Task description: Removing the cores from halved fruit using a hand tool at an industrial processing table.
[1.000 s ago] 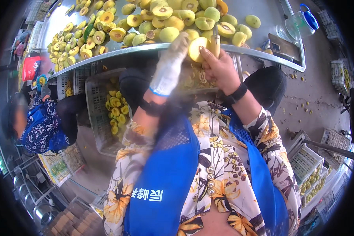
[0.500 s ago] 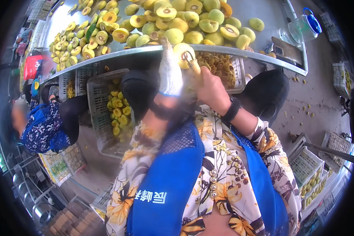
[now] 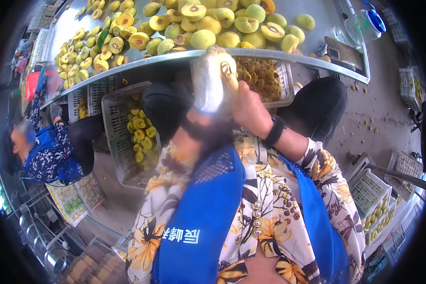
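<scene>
My left hand (image 3: 208,87), in a white knit glove, is closed around a halved yellow peach (image 3: 227,59) just below the table edge. The peach is tilted, its cut side toward my right hand. My bare right hand (image 3: 252,109) grips the pale handle of a pitting tool (image 3: 232,83). The tool's metal end is against the cut face, around the brown centre; how deep it goes is hard to see. Beneath my hands stands a white crate (image 3: 288,85) with brownish-orange fruit scraps (image 3: 258,75) in it.
Whole and halved peaches (image 3: 206,24) are heaped on the metal table (image 3: 312,52). A clear jug (image 3: 362,29) with a blue lid is at its right end. Left of my legs sits a crate (image 3: 112,137) of peach halves (image 3: 141,130). Another person (image 3: 52,151) sits farther left.
The peach half has turned in my left hand, so its cut face shows less. The tool's end has shifted on that face, and both hands have moved slightly down.
</scene>
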{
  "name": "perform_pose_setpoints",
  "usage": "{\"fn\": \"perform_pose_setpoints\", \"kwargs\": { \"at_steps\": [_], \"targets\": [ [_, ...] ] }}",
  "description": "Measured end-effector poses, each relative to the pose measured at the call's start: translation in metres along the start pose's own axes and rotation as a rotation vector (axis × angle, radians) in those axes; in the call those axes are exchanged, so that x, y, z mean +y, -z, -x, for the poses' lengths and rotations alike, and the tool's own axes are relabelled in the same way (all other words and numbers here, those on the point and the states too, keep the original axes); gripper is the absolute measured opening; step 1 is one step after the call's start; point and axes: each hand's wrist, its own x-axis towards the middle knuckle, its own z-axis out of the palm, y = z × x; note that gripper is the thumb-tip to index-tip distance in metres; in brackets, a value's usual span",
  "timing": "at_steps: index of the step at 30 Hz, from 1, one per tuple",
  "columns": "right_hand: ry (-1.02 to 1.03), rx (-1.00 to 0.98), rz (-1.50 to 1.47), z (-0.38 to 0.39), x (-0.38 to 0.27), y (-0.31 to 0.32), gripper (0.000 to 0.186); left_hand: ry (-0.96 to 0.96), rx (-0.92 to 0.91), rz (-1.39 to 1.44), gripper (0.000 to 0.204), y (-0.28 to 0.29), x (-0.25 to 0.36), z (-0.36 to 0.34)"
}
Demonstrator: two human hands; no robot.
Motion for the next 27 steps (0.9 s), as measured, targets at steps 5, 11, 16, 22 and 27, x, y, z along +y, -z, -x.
{"fn": "perform_pose_setpoints", "kwargs": {
  "at_steps": [5, 11, 16, 22, 27],
  "targets": [
    [0.042, -0.114, 0.058, -0.005, 0.011, 0.007, 0.018, 0.132, -0.100, -0.086, 0.031, 0.018, 0.006, -0.014],
    [-0.031, -0.064, 0.105, -0.018, 0.008, 0.002, 0.017, 0.245, 0.055, 0.186, 0.029, -0.008, 0.016, -0.004],
    [0.100, -0.013, 0.083, -0.014, 0.018, -0.013, 0.017, -0.205, -0.014, -0.244, 0.031, -0.014, 0.006, 0.004],
    [-0.297, -0.089, -0.285, -0.002, -0.004, -0.004, 0.019, -0.329, -0.039, -0.414, 0.012, -0.012, 0.001, -0.005],
    [-0.063, -0.089, 0.026, -0.006, 0.014, -0.002, 0.022, 0.468, 0.002, 0.238, 0.020, 0.002, 0.011, -0.014]
  ]
}}
